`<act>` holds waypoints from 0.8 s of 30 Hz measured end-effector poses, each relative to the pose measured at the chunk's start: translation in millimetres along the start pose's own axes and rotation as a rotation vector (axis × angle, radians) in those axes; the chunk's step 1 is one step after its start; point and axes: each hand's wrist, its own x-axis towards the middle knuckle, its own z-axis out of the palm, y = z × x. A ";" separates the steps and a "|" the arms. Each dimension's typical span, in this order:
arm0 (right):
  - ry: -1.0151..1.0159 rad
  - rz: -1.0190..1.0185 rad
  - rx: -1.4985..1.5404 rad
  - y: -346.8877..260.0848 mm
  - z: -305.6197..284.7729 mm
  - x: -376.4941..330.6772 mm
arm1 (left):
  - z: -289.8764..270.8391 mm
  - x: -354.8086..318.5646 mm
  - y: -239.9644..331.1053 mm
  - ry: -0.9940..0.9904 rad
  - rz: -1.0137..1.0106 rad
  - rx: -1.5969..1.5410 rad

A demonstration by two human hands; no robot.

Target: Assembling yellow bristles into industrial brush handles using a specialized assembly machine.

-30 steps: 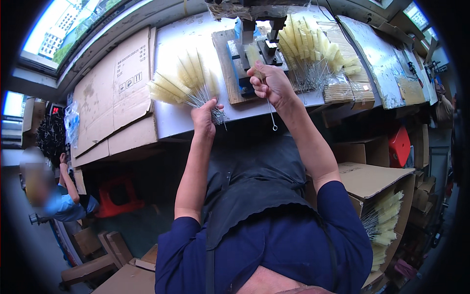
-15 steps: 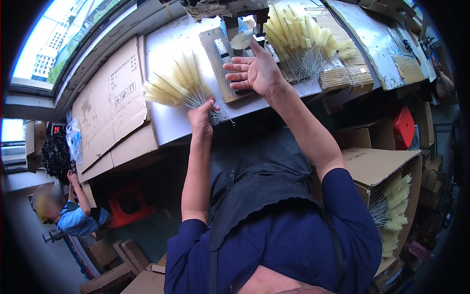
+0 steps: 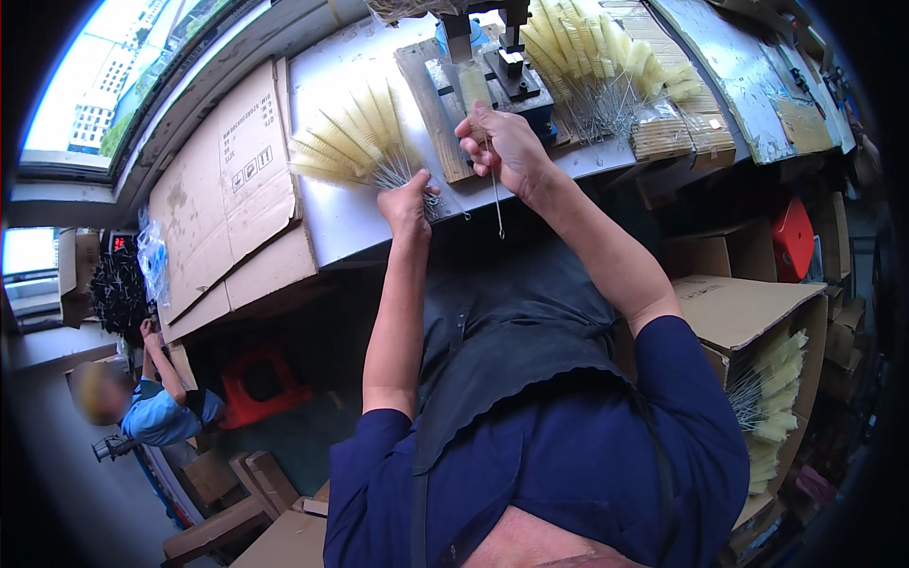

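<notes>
While the left hand (image 3: 407, 201) is closed around the wire stems of a fanned bunch of pale yellow bottle brushes (image 3: 355, 147) lying on the white workbench (image 3: 331, 213), the right hand (image 3: 507, 147) pinches a single brush (image 3: 476, 95) by its twisted wire handle, bristle end up, wire tail hanging below the fingers (both hands clamped, well apart from each other). That brush stands just in front of a small metal press (image 3: 502, 66) on a wooden board (image 3: 431, 104). Beyond, a larger heap of finished brushes (image 3: 606, 57) lies on the bench. Flattened cardboard (image 3: 232, 180) covers the bench's left part, and an open carton (image 3: 748, 312) at right holds more brushes.
</notes>
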 end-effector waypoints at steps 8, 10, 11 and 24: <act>-0.012 -0.077 0.076 -18.5 -48.9 -4.4 | 3.8 2.7 -2.6 0.050 0.048 0.066; -0.153 -0.041 0.249 -21.3 -57.4 0.1 | 4.0 0.3 -2.5 0.058 0.029 0.051; -0.155 -0.041 0.250 -22.4 -58.2 0.3 | 3.2 0.7 -3.2 0.059 0.031 0.052; -0.222 0.041 0.449 -40.3 -61.9 9.7 | 5.7 -2.4 -4.3 0.067 0.056 0.041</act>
